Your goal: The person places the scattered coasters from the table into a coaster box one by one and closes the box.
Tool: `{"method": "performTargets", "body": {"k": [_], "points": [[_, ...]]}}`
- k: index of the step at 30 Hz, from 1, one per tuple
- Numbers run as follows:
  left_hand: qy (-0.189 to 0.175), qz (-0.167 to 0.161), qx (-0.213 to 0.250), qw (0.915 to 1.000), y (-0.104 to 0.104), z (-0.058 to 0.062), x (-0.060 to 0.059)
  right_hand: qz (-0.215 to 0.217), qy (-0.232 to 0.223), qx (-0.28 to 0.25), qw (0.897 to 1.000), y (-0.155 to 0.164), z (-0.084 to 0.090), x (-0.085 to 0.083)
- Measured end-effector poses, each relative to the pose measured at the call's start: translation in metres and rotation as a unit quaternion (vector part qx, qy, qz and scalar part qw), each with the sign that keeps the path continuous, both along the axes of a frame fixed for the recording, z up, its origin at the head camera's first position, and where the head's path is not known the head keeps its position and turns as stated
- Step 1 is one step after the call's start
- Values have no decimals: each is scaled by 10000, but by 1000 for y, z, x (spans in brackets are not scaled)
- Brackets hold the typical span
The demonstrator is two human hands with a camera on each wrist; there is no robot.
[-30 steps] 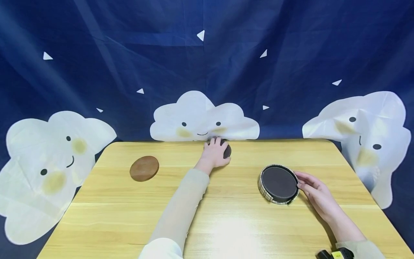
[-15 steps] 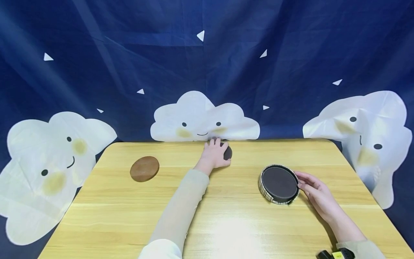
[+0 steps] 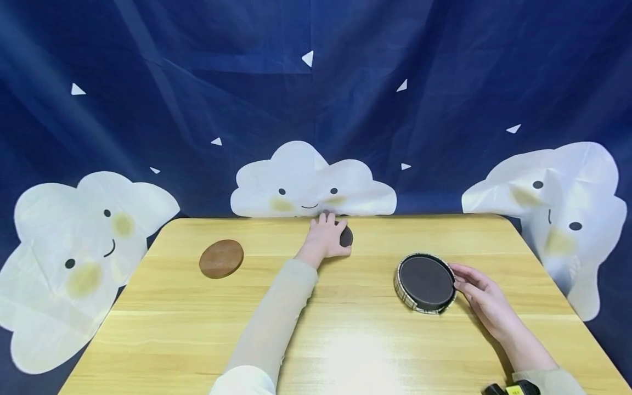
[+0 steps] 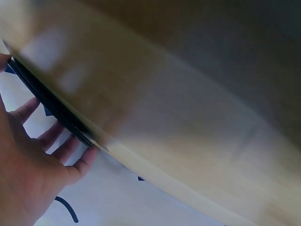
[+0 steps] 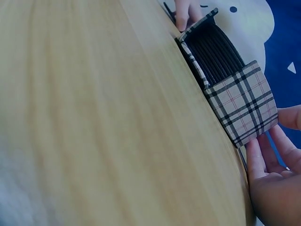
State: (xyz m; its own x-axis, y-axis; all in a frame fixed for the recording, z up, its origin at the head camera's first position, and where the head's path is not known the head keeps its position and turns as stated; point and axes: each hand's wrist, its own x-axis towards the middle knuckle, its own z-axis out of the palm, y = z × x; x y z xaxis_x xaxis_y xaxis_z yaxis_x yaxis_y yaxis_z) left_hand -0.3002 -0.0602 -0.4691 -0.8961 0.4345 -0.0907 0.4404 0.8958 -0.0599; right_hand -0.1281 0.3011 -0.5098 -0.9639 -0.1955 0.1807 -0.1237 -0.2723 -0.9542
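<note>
My left hand (image 3: pixel 326 237) reaches to the table's far middle and lies over a small dark round coaster (image 3: pixel 346 236), with the fingers over its top and the thumb at its near edge. In the left wrist view the coaster (image 4: pixel 51 106) shows edge-on against the fingers (image 4: pixel 66 148). A round plaid holder (image 3: pixel 402 291) with a stack of dark coasters (image 3: pixel 425 278) stands at the right. My right hand (image 3: pixel 481 296) touches its right wall with nearly straight fingers (image 5: pixel 263 157). The right wrist view shows the plaid wall (image 5: pixel 244 106) and the stacked discs (image 5: pixel 218 59).
A brown round coaster (image 3: pixel 221 258) lies alone at the far left of the wooden table (image 3: pixel 345 340). A dark blue cloth with white cloud faces (image 3: pixel 311 181) hangs right behind the far edge. A black and yellow device (image 3: pixel 513 388) sits on my right wrist.
My left hand has shifted very slightly over the small dark coaster. The right hand and the plaid holder stay where they were. The brown coaster has not moved.
</note>
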Motion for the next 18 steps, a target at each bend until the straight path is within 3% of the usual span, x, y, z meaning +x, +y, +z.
{"method": "performTargets", "body": {"k": [18], "points": [[375, -431, -111, 9983, 3, 10, 6, 34, 21, 17, 10000, 0, -1, 1]]}}
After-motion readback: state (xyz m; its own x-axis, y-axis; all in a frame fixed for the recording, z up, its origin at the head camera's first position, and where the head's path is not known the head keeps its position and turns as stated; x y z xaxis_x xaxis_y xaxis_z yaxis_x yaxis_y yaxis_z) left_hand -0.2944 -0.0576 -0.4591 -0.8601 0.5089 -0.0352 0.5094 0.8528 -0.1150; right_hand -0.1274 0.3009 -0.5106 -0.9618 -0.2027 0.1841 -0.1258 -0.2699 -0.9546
